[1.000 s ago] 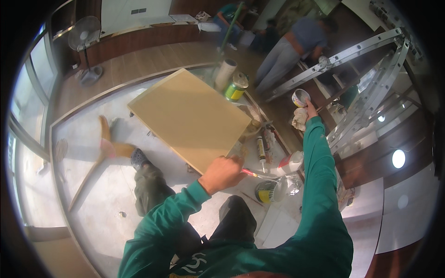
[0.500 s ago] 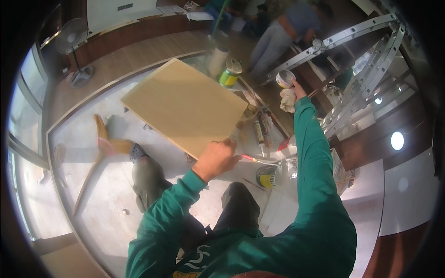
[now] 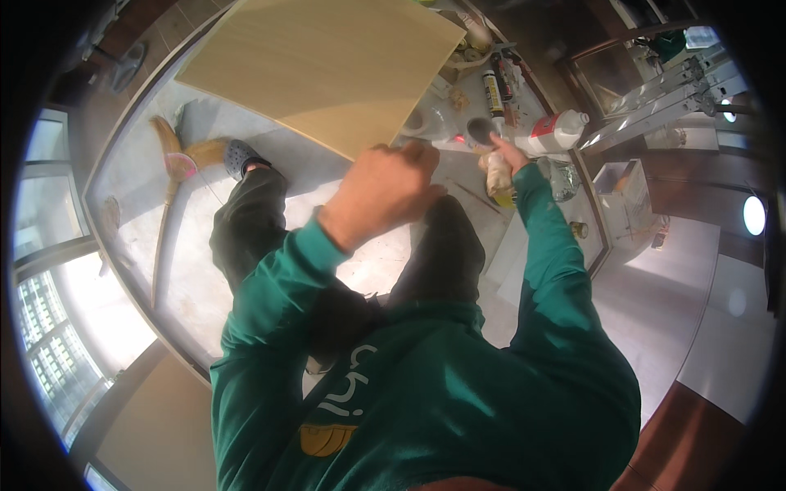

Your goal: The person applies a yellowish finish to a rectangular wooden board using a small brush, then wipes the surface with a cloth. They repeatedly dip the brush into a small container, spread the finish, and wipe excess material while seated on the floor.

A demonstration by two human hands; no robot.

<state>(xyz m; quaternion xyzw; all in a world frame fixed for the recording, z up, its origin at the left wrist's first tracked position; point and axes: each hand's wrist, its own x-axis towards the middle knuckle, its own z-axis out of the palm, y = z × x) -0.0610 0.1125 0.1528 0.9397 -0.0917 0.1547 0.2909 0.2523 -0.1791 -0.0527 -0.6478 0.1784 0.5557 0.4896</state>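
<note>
My left hand (image 3: 381, 195) is closed, raised over the near corner of a flat tan board (image 3: 327, 69); its curled fingers hide whatever they may hold. My right hand (image 3: 512, 153) grips a small open round tin (image 3: 481, 131), its mouth facing me. A crumpled pale cloth (image 3: 497, 173) hangs just below that hand. Behind it, a can with a yellow band (image 3: 503, 199) is mostly covered. Between the hands a bit of red handle (image 3: 458, 139) shows, blurred. Close by on the right lies a white bottle with a red label (image 3: 557, 132).
Beyond my right hand lie sealant tubes (image 3: 493, 94). A broom (image 3: 173, 168) rests on the pale surface at left, near my shoe (image 3: 240, 157). An aluminium ladder (image 3: 655, 102) and an open white box (image 3: 622, 192) stand on the right.
My view has tipped down toward my body. My right hand has drawn the tin and cloth in closer, over the yellow-banded can. My left hand has lifted nearer and stays closed.
</note>
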